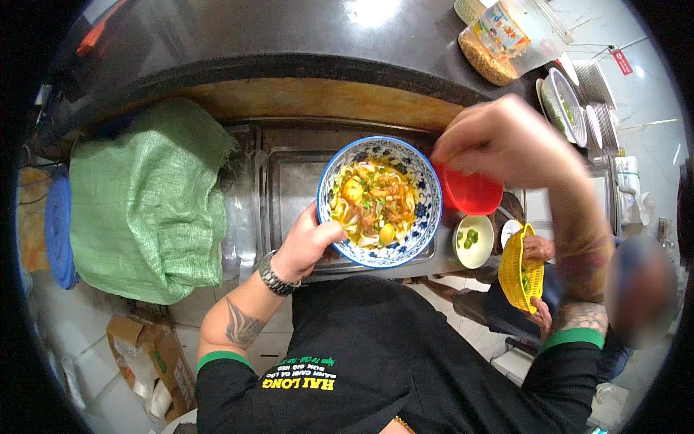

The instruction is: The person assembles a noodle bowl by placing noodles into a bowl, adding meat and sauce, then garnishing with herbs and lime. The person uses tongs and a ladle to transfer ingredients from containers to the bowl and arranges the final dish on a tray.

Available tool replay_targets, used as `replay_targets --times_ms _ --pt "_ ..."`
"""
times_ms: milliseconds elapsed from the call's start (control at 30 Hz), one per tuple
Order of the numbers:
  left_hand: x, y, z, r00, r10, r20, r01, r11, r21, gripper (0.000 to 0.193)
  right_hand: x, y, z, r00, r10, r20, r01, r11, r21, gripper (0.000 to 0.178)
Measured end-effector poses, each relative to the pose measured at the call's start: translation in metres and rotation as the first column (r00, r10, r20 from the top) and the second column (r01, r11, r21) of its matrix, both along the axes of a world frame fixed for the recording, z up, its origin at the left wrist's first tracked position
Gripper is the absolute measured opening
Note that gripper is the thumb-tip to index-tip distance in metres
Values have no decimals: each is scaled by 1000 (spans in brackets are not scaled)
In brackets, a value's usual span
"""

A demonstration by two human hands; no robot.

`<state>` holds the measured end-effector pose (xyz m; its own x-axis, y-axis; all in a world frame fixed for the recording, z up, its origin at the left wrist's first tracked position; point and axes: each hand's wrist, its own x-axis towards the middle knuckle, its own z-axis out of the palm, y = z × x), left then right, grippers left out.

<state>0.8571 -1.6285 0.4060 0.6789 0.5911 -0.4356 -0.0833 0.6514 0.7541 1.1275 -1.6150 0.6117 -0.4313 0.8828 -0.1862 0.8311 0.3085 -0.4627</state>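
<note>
My left hand (309,244) is closed on the left rim of a blue-and-white patterned bowl (426,195), thumb over the edge. In the bowl lie white noodles (376,199) in orange broth, with brown meat pieces, yellow round pieces and chopped greens. Just past the bowl's right rim, my right hand (499,141) hangs above a red plastic container (473,192). Its fingers point down and are bunched together, slightly smeared by motion; anything between them is too small to make out.
Beneath the bowl is a metal tray (293,189). A green woven sack (148,210) stands left. At right are a pale bowl (473,253) with green pieces and another person's hands (538,248) on a yellow basket (512,275). A plastic jar (499,43) tops the dark counter (275,32).
</note>
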Motion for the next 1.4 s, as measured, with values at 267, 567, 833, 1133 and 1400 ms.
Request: replay_targets --times_ms 267,567,833,1133,1400 --pt "-17 -8 5 999 -28 39 31 998 -60 47 -63 -41 -43 988 -106 111 97 992 81 16" --pt "-24 -8 -12 989 -146 -26 144 988 -65 43 -88 -54 -90 957 -286 -52 291 937 192 19" --pt "-14 -21 -108 984 -71 -165 58 995 -84 55 -94 -130 -152 761 -627 -168 642 765 52 12" --pt "6 -42 -208 969 50 -242 -87 986 -144 53 -58 -226 -213 628 -722 -291 735 673 -85 16" --pt "15 -43 -192 938 157 -310 -166 986 0 92 -34 -192 -217 834 -475 -281 482 875 -50 14"
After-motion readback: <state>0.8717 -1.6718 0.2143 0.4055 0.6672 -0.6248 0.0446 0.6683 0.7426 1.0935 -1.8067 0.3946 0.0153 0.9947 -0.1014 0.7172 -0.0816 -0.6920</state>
